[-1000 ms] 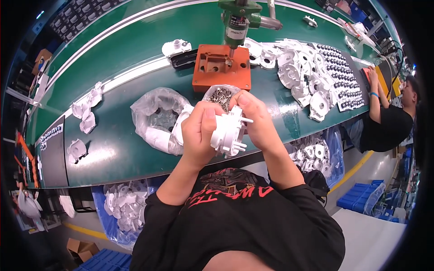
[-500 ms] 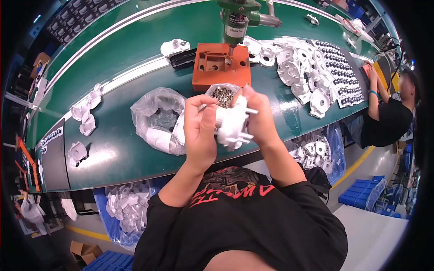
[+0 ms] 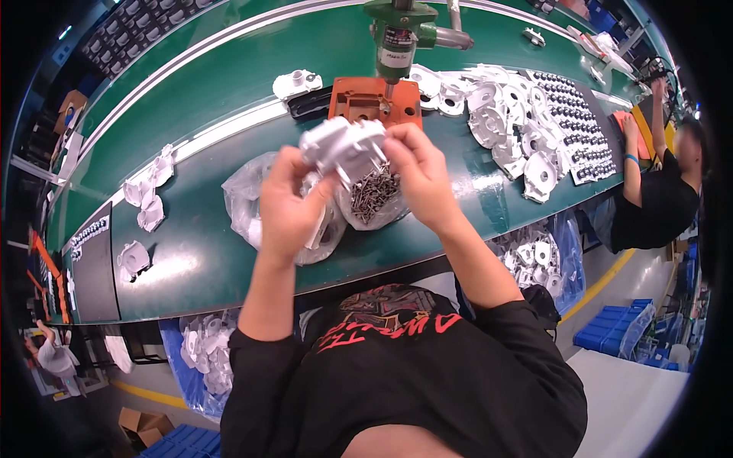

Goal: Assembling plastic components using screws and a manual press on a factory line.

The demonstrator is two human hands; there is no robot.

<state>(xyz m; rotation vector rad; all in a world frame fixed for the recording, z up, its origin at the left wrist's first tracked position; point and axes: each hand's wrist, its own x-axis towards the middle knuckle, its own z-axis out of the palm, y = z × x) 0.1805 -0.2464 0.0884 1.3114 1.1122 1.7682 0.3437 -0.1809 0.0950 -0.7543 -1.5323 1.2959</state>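
Observation:
A white moulded plastic housing (image 3: 345, 145), slightly blurred, is held up between my two hands in front of the orange fixture block (image 3: 413, 114). My left hand (image 3: 294, 202) grips its left end, with the thumb beneath. At the other end, the fingers of my right hand (image 3: 420, 172) close on its edge. Just below the housing sits an open clear bag of screws (image 3: 374, 200), partly covered by it. A green press (image 3: 397, 46) with a metal tip stands over the fixture, and the housing hides part of the fixture's front.
White housings (image 3: 500, 114) lie heaped to the right, beside a tray of small dark parts (image 3: 576, 126). A crumpled clear bag (image 3: 248, 195) is on the left, near several loose white pieces (image 3: 149, 187). At far right a co-worker (image 3: 657, 198) reaches over the bench.
Both hands have lifted the housing up and leftward, turning it, from over the screw bag to in front of the fixture. More of the screws now shows. The co-worker has raised an arm.

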